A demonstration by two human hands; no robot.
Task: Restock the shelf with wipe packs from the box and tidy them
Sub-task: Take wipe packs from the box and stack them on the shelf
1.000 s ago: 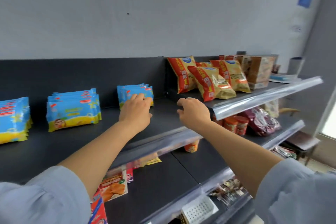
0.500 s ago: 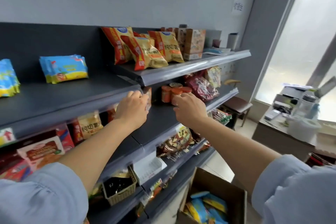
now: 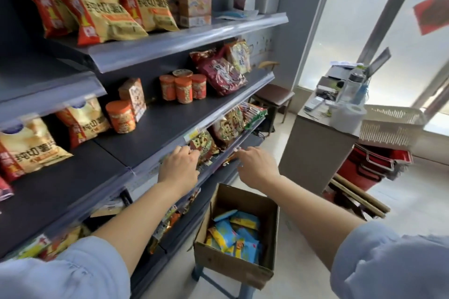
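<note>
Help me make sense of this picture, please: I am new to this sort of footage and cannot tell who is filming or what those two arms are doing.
There is no machine here. A person wears a wide-angle camera on the head, so you look forward and down along their own arms; that lens bends the edges of the picture. The left hand and the right hand reach out near the front edge of a dark shelf, and neither holds anything that I can see. On the shelves lie yellow and red snack bags, small orange tubs and dark red packets. Below the hands an open cardboard box stands on a low support I cannot make out; it holds blue and yellow wipe packs, the goods to be put on the shelf. To the right is a counter with a roll of paper.
</note>
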